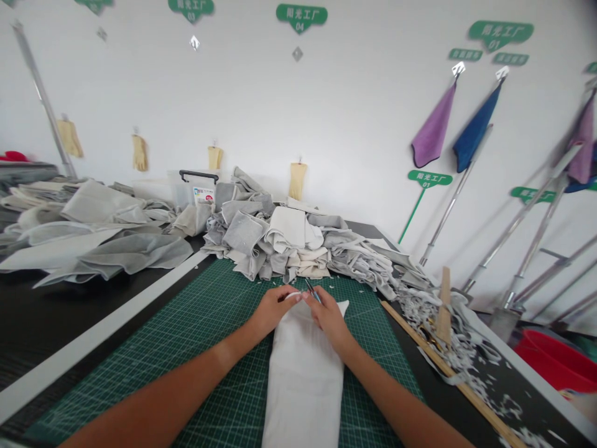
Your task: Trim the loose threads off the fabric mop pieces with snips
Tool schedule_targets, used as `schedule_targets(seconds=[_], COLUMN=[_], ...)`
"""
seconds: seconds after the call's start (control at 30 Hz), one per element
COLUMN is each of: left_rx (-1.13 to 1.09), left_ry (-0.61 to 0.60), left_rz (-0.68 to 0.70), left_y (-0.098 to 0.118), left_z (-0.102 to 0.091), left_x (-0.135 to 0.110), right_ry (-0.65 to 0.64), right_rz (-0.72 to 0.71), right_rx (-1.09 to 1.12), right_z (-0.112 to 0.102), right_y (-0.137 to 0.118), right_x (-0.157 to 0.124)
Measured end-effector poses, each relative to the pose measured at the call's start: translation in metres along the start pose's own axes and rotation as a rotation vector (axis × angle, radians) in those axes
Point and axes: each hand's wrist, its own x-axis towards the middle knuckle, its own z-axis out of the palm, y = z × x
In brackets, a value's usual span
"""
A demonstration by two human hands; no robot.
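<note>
A long piece of white cloth (pixel 305 382) lies lengthwise on the green gridded cutting mat (pixel 200 354). At its far end, my left hand (pixel 273 311) is closed, pinching the cloth's edge between thumb and fingers. My right hand (pixel 330 317) is closed around a slim dark tool with a metallic shine (pixel 311 289); its exact kind is too small to make out. The fingertips of both hands nearly meet at the cloth's top edge. One corner of the cloth sticks out to the right, past my right hand.
Beyond the mat rises a heap of grey and white cloth pieces (pixel 289 230); another pile (pixel 107 230) lies left. A long wooden strip (pixel 448 367), scissors (pixel 431 336) and fabric scraps (pixel 466 348) lie right. A red basin (pixel 555 361) stands beyond the table's right edge.
</note>
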Motion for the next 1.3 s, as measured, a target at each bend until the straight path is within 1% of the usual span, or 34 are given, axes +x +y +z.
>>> schedule_targets(seconds=[0.13,0.27,0.43,0.67,0.8,0.87,0.93,1.0,1.07,1.13,1.2,1.3], left_rx=[0.024,0.046,0.068,0.071,0.07,0.08,0.083,0.075,0.065,0.049,0.022,-0.043], left_ry=[-0.049,-0.068,-0.063,-0.079,-0.081,-0.073,-0.061,-0.046,-0.03,-0.032,-0.049,-0.053], left_rz=[0.009,0.028,0.023,0.03,0.03,0.03,0.029,0.022,0.018,0.024,0.035,-0.003], left_y=[0.001,0.004,0.005,0.004,0.004,0.003,0.002,0.001,0.001,0.002,0.003,0.005], left_z=[0.0,0.001,0.001,0.0,0.0,0.0,0.0,0.0,0.001,0.001,0.001,0.001], left_x=[0.0,-0.001,-0.002,-0.004,-0.003,-0.003,-0.003,-0.003,-0.002,-0.002,-0.002,-0.002], right_ry=[0.022,0.069,0.105,0.156,0.233,0.248,0.191,0.063,-0.073,-0.168,-0.204,-0.167], right_rz=[-0.024,-0.076,-0.006,0.05,0.098,0.116,0.129,0.145,0.16,0.16,0.139,0.058], right_rx=[-0.037,-0.029,-0.01,0.046,0.141,0.217,0.277,0.305,0.283,0.211,0.109,-0.024], right_z=[-0.002,-0.001,-0.004,-0.005,-0.008,-0.01,-0.012,-0.013,-0.013,-0.012,-0.01,-0.01], right_y=[0.0,0.005,0.01,0.007,0.008,0.009,0.009,0.007,0.005,0.005,0.009,0.016], right_x=[0.003,0.006,0.008,0.008,0.01,0.01,0.01,0.008,0.007,0.006,0.008,0.014])
